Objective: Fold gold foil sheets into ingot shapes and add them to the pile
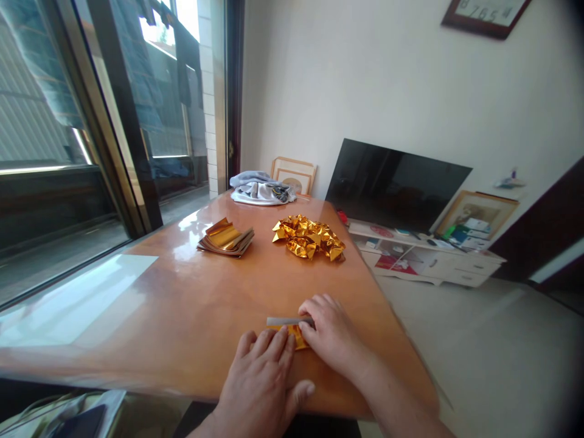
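A sheet of gold foil paper [300, 342] lies near the front edge of the table, mostly covered by my hands. Along its far side runs a narrow grey strip [285, 321], which looks like a folded-up edge of the sheet. My left hand [264, 368] rests flat over the near left part of the paper, fingers stretched forward and thumb apart. With thumb and curled fingers, my right hand [331, 331] pinches the right end of the paper at the grey strip. Farther back are a stack of gold foil sheets [227, 237] and a heap of folded gold foil pieces [310, 236].
A bundle of grey and white cloth [260, 187] sits at the far end of the wooden table [219, 292]. Beyond stand a television [396, 182] and a white cabinet [438, 264]. A glass sliding door [104, 121] borders the left side.
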A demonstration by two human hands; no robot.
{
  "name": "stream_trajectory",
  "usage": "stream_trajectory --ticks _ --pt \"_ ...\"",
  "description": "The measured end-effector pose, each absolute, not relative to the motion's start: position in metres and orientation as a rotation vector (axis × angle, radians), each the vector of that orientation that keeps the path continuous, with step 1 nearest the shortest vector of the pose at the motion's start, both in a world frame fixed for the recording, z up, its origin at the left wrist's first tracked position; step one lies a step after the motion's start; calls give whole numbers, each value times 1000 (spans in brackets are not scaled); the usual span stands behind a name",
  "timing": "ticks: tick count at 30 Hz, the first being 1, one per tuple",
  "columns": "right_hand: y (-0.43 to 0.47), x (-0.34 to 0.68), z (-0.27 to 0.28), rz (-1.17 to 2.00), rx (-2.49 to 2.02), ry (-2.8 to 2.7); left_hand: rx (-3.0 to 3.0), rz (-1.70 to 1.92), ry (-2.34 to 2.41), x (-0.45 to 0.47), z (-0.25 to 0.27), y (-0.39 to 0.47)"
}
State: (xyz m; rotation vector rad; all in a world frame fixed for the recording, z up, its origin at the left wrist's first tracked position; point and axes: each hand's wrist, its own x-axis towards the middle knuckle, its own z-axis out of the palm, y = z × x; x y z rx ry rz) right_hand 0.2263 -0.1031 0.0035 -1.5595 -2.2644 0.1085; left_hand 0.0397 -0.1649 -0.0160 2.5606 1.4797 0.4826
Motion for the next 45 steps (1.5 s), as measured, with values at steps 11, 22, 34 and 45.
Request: stream_trajectory --ticks 11,22,34,45 --pt "-143 222 3 68 -1483 -2389 2593 441 1335 29 14 -156" --pt "-162 228 -8 195 -1787 -2455 2624 424 1288 22 9 -155" --pt "-177 237 -1 32 -1882 -2390 2707 361 1294 17 1 -155" --pt "-186 226 2 221 -1736 -2503 2769 338 1234 13 5 -157"
